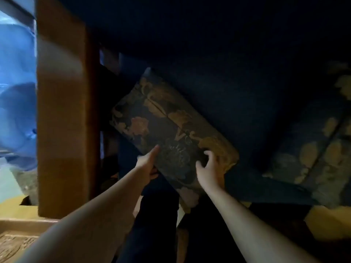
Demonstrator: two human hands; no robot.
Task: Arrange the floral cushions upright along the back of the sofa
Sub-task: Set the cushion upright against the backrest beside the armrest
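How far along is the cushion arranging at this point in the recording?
Nothing looks finished yet. In hand: the left hand and right hand both grip the near edge of one floral cushion, which lies tilted on the dark sofa beside the wooden armrest. Left: a second floral cushion at the right is also not upright.

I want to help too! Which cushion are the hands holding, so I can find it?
Start at the wide wooden armrest on the left of the dark blue sofa. Just right of it, a floral cushion lies slanted. Unlike the other floral cushion far right, the left hand and right hand grip it.
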